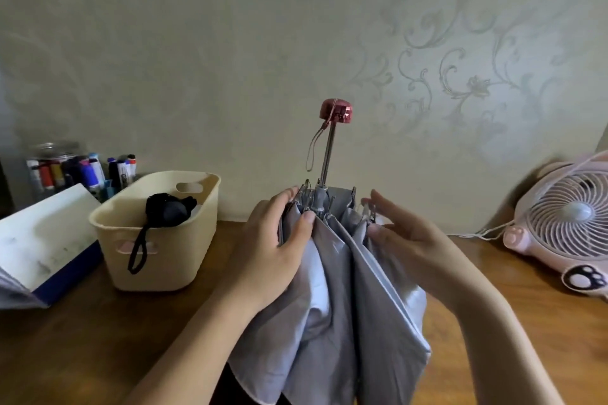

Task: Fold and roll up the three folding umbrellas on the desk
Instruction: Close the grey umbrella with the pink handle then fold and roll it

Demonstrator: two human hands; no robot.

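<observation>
A person is working a grey folding umbrella into pleats just right of a cream plastic basket on a wooden desk. The umbrella is standing handle-up, its glossy pink-red handle and bare metal shaft rising higher than the basket's rim.

The left hand is gripping the gathered canopy on the side nearer the basket, fingers curled round the cloth and the thumb pressing on a fold. The right hand is lying flat-fingered against the rib tips on the side away from the basket, holding nothing.

Inside the basket a black rolled umbrella is sitting, its wrist strap hanging over the front wall. By the look of it, that one is already finished. The grey one is looking about midway: ribs are drawn in, but the cloth is hanging loose and unrolled, and the shaft is showing partly extended. No third umbrella is showing in view, so at least one more appears to be waiting.

Room is looking fair. Bare desk is lying between the basket and the umbrella. A pink desk fan is standing well to the right of the basket, beyond the umbrella, with its white cord trailing back toward the canopy, a likely snag for swinging cloth. A white-topped blue box is crowding the basket's left, and marker pens are standing behind it. The patterned wall is closing in just behind the basket.
</observation>
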